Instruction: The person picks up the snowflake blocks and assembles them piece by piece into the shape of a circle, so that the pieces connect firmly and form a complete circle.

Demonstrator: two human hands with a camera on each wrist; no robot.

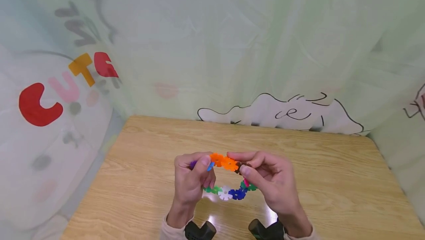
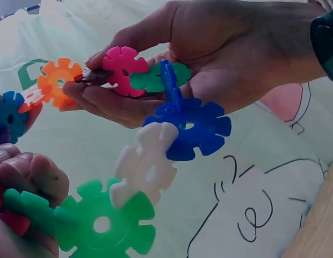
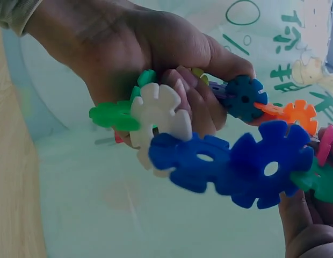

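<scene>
Both hands hold up a loop of interlocking plastic snowflake discs over the table. In the head view my left hand [image 1: 190,181] pinches the light blue disc [image 3: 245,99], beside the purple one, while part of the chain runs through its curled fingers. My right hand [image 1: 279,183] pinches the dark brown disc [image 2: 94,77] between thumb and fingers. Two orange discs [image 1: 229,163] span the gap between the hands. Below hang green [image 2: 102,239], white [image 2: 145,161] and dark blue [image 2: 204,129] discs. A pink disc [image 2: 125,70] sits next to the brown one.
The wooden table [image 1: 132,159] lies under the hands. A pale printed curtain [image 1: 186,48] with letters and drawings hangs behind and at both sides. Black wrist devices [image 1: 201,230] show at the lower edge, near the sleeves.
</scene>
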